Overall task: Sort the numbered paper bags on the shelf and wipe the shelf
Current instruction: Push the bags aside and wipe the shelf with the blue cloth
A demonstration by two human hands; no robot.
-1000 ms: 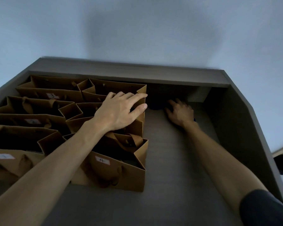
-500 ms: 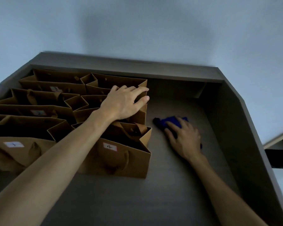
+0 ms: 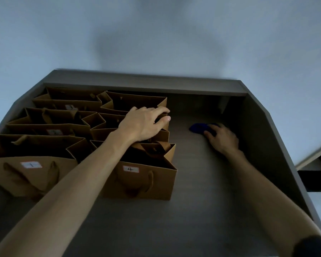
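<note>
Several brown paper bags stand in two rows on the left half of the grey shelf (image 3: 202,210). White labels show on bag 1 (image 3: 31,175), bag 2 (image 3: 54,131), bag 3 (image 3: 69,107) and bag 4 (image 3: 137,182). My left hand (image 3: 144,123) rests on the rims of the bags behind bag 4, fingers spread and thumb against the right side. My right hand (image 3: 222,139) presses flat on a blue cloth (image 3: 198,127) on the bare shelf to the right; most of the cloth sticks out to the left of my fingers.
The shelf's back wall (image 3: 146,87) and right side wall (image 3: 267,145) box in the area. A small light bracket (image 3: 223,104) sits in the back right corner. A pale wall rises behind, and another dark ledge (image 3: 315,175) shows at the far right.
My right hand slid the blue cloth from the back of the shelf toward me, then out to the right. My left hand stayed on the bags.
</note>
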